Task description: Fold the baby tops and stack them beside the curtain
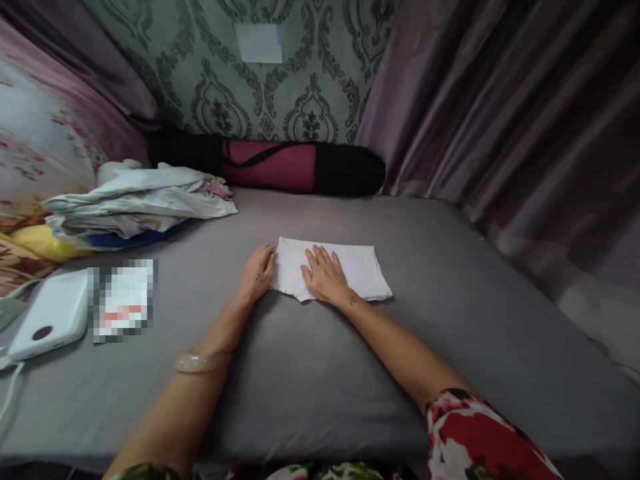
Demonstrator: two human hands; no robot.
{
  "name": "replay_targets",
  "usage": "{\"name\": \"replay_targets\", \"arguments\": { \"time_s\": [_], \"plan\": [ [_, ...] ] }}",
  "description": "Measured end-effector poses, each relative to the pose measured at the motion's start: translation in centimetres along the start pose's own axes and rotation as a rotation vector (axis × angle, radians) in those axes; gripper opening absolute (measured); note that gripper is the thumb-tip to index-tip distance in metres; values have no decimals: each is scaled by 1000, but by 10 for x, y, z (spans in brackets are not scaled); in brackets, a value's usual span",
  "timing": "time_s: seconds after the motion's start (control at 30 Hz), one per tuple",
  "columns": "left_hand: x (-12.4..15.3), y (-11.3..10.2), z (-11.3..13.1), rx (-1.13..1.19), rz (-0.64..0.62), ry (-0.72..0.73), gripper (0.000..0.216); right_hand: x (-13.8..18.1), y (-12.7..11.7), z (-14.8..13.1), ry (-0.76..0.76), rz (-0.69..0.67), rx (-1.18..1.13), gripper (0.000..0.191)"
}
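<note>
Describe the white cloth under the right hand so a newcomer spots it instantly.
Find the wide grey fabric-covered surface across the view. Near its middle lies a flat white cloth, with the person's right hand spread on top and left hand at its left edge. Unlike the rumpled pile of pale fabrics farther left, it is smooth and roughly rectangular.

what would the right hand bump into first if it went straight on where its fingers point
The right hand, flat on the white cloth, would probably cross the grey sheet and meet the long maroon-and-black bag first; depth is hard to judge.
</note>
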State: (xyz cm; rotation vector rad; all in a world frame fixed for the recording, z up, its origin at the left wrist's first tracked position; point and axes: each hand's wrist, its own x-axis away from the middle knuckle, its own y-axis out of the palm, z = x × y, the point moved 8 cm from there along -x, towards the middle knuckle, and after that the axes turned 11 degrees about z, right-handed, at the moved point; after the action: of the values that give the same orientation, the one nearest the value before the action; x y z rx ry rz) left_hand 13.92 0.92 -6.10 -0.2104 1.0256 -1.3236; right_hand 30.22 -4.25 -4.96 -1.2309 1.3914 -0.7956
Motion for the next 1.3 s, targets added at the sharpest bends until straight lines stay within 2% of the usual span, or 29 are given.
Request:
{"name": "replay_targets", "arguments": {
  "time_s": [0.1, 0.27, 0.5, 0.6, 0.77, 0.97, 1.07, 1.13, 1.23, 1.3],
  "plan": [
    [0, 0, 1, 11, -5, 10, 39, -5, 1, -4, 22, -39, -20, 58],
    [0, -1, 1, 18, 6, 3, 37, -15, 8, -23, -18, -11, -58, 58],
    [-1, -1, -1, 26, 18, -4, 35, -21, 11, -30, 0, -21, -38, 56],
    [-2, -2, -2, 29, 26, -21, 35, -33, 12, -45, -25, -11, -52, 57],
    [-3, -5, -3, 58, 39, -32, 36, -53, 30, -70, -83, 5, -69, 56],
    [-3, -5, -4, 69, 52, -39, 37, -55, 36, -73, -82, 23, -82, 53],
    [-3, -5, -4, 57, 63, -44, 38, -54, 29, -67, -41, -26, -171, 54],
    [-3, -7, -4, 30, 68, -36, 38, -52, 15, -53, -16, -20, -218, 53],
    [-6, -7, 0, -26, 40, 12, 40, -37, -10, -16, -23, -12, -193, 52],
    [-8, -5, 3, -60, 1, 45, 41, -22, -23, 20, 5, -33, -124, 52]
  ]
}}
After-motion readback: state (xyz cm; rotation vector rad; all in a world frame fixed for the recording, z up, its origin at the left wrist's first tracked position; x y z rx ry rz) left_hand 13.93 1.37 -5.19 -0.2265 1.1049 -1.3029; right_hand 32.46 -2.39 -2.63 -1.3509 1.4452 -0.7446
